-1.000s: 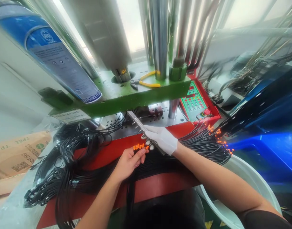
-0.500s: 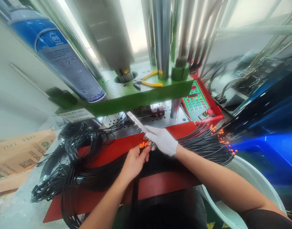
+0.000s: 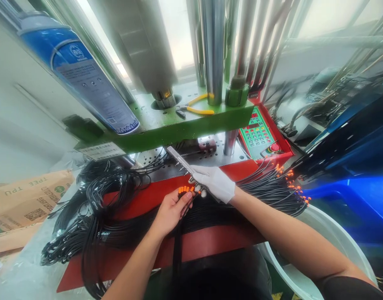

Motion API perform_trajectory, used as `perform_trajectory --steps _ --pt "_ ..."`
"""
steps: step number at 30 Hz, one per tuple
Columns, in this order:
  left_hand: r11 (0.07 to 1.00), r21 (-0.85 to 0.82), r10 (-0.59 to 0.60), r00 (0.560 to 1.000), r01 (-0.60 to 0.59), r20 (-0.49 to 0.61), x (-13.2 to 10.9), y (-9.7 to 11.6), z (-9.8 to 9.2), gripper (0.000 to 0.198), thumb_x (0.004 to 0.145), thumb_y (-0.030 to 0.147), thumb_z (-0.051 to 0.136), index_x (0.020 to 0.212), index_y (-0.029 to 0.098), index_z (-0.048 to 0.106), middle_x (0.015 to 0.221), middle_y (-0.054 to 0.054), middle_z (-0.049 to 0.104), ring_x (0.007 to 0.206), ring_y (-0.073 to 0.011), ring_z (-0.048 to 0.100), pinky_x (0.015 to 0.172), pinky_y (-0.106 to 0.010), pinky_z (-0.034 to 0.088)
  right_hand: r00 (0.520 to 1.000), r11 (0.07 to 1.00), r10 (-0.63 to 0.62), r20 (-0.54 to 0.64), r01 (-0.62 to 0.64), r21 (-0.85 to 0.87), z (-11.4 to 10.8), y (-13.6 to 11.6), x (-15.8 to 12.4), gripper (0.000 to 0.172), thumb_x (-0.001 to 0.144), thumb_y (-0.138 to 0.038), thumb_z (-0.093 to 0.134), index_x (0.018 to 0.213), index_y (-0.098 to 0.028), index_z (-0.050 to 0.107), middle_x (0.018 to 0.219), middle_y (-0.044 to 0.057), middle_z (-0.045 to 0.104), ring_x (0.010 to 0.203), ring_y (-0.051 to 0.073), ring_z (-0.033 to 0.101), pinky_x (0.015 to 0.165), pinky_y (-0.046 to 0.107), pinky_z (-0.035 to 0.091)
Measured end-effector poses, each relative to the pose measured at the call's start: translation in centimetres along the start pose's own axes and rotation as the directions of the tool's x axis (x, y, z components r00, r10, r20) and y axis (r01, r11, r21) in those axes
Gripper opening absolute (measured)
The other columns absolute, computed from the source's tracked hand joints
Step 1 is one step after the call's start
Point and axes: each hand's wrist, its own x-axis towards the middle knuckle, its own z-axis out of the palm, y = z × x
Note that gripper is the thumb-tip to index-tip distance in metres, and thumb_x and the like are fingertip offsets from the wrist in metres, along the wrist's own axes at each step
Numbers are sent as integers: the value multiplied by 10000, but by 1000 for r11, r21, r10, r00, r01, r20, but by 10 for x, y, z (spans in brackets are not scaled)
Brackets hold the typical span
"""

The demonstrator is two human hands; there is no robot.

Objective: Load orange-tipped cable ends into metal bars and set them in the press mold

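My bare left hand (image 3: 174, 207) is closed round several black cables whose orange connector ends (image 3: 185, 189) stick up past the thumb. Just to its right, my right hand (image 3: 214, 182) in a white glove grips a narrow metal bar (image 3: 180, 160) with small pins along its lower edge. The bar slants up and left toward the machine. Fingertips of the glove come close to the orange ends; whether they touch is hidden. Beneath both hands lies a thick bundle of black cables (image 3: 141, 227) across a red table (image 3: 210, 243).
A green press (image 3: 185, 131) stands ahead, with yellow-handled pliers (image 3: 200, 111) and a blue spray can (image 3: 94, 79) on it. Right of it sits a red control box (image 3: 280, 152). More orange-tipped cables (image 3: 281, 187) fan out above a white tub (image 3: 344, 237). A cardboard carton (image 3: 31, 200) is left.
My left hand has shifted slightly left and down with the orange-ended cables, away from the glove, so more orange ends show. My right hand and the metal bar have barely moved.
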Motion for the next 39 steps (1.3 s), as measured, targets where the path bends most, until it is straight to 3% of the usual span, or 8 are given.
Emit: perform_trajectory --steps 7,11,17,21,24,26,30,39 --pt "1000 -19 2 999 -1 52 0 5 0 306 867 448 536 794 151 525 550 61 384 441 -60 312 396 -186 223 999 1000 7 42 -6 -19 -1 3 1 386 888 -305 506 1236 -144 556 866 53 607 549 68 529 400 155 453" --pt "993 -90 -71 993 79 90 1 3 -1 291 860 437 547 806 153 513 570 73 346 437 -43 222 389 -177 154 999 990 0 32 5 -144 0 6 2 405 895 -261 478 1278 -145 534 865 44 610 552 64 531 421 153 463" --pt "996 52 -67 998 66 3 1 2 3 341 863 459 526 703 162 474 557 67 356 431 -45 257 396 -178 194 999 941 -55 0 52 -336 2 12 1 441 888 -270 493 1316 -169 520 828 30 629 506 56 496 450 182 468" --pt "998 56 18 996 -13 -82 1 6 2 309 876 476 490 804 175 504 560 65 391 434 -70 367 411 -187 305 1000 977 -12 -1 12 -214 1 6 1 454 891 -261 487 1326 -134 502 839 49 635 539 63 519 433 164 464" --pt "997 -69 -35 990 25 -135 1 9 -2 289 869 484 497 965 212 474 558 97 305 393 -54 259 359 -151 199 999 992 32 -3 -32 -119 0 2 1 443 892 -242 481 1321 -136 503 913 67 642 537 54 526 410 145 456" --pt "991 -126 -53 993 40 -106 0 10 -4 264 870 474 500 928 225 433 566 103 291 397 -47 204 358 -140 140 999 995 36 3 -35 -90 1 2 1 435 888 -229 485 1315 -148 508 981 74 640 536 46 527 402 135 452" --pt "991 -132 -9 999 4 -31 -3 11 -5 279 875 442 512 804 212 372 604 90 351 424 -39 232 376 -140 180 999 996 39 16 -38 -81 3 2 0 424 891 -221 483 1309 -159 515 1041 79 646 534 43 527 398 131 452" --pt "995 -91 36 998 -40 -47 -6 13 -3 310 871 435 531 755 193 376 601 81 349 451 -40 248 395 -153 196 999 1000 13 52 -13 -18 3 2 -1 388 889 -252 501 1264 -171 555 1070 83 642 528 40 518 405 142 450"
